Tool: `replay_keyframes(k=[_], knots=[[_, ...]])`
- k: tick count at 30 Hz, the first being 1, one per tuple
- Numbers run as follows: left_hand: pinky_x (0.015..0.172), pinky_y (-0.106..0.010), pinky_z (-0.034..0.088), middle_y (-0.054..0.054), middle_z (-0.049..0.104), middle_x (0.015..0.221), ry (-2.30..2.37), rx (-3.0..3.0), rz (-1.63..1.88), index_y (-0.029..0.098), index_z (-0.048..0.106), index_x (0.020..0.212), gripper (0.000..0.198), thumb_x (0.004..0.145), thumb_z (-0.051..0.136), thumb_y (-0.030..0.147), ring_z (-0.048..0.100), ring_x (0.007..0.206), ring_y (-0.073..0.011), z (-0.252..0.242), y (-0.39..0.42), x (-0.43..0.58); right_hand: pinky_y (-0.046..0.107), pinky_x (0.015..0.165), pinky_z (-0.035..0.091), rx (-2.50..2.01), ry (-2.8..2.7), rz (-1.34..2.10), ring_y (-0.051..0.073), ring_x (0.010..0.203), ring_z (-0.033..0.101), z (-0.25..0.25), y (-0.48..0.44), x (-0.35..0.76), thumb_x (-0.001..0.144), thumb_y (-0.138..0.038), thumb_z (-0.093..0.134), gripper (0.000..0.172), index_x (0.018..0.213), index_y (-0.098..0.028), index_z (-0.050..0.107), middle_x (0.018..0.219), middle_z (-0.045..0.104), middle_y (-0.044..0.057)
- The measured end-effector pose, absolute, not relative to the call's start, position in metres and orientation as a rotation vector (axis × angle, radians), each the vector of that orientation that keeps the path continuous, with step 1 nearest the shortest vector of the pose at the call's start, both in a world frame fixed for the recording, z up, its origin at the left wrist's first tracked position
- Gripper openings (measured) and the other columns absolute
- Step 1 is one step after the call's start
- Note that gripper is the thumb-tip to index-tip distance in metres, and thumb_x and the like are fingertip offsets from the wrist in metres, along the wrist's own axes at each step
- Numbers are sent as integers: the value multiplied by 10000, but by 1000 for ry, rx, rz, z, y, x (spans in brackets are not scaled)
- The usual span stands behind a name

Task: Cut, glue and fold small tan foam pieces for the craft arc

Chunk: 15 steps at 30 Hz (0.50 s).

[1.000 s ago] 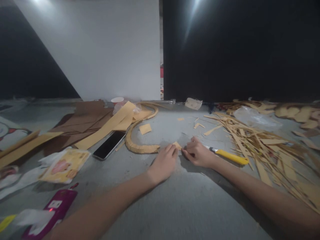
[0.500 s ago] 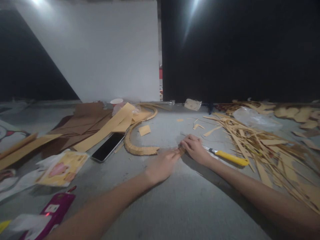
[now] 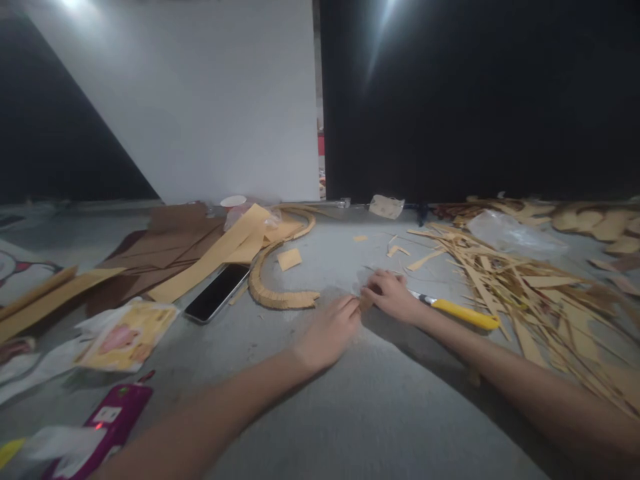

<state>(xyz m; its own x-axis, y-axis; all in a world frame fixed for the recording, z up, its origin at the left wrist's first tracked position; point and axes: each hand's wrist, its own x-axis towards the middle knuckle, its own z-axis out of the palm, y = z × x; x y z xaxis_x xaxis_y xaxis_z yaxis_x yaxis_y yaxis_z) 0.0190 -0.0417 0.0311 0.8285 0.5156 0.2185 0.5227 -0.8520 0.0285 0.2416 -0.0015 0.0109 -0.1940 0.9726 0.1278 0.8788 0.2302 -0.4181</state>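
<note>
Between my hands, low over the grey tabletop (image 3: 310, 407), is a small tan-brown piece (image 3: 367, 304), mostly covered by fingers; its material is too blurred to tell. My left hand (image 3: 327, 335) is closed, fingertips pressed together at the left side of that piece. From the right, my right hand (image 3: 393, 295) bends its fingers down onto it, pinching it. Just beyond my right wrist lies a yellow-handled utility knife (image 3: 465, 314), its blade end partly hidden by the hand. Left of my left hand rests a curved tan strip (image 3: 280, 299) built of short segments.
A black phone (image 3: 218, 293) lies beside tan strips and brown sheets (image 3: 170, 233). At right is a heap of thin tan offcuts (image 3: 520, 283) near clear plastic (image 3: 515, 233). A yellow packet (image 3: 127, 335) and a purple device (image 3: 117, 413) sit at left. Upright panels stand behind.
My left hand has shifted slightly, and the fingers of my right hand have moved a little at the small piece. The things on the table stay where they were.
</note>
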Motion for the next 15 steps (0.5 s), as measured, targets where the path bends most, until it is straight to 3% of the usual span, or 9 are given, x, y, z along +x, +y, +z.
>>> replay_keyframes(k=[7,15], knots=[[1116,-431,537,-169,678,1304,-858,-2979,-378,75,653,1267,369,1035,374,7,608,1325,-289,27,-42,20,373,789,270,-1786,-2174,261,265,941,613,15,-8,240,1010,-392,573,370,717,-194,681,890,713,86],[1087,-443,536,-180,707,1249,-904,-2928,-305,87,692,1175,349,1008,397,5,635,1290,-305,22,-45,22,334,754,300,-1550,-2123,473,182,736,630,18,-4,247,915,-324,709,174,799,-206,764,783,715,16]])
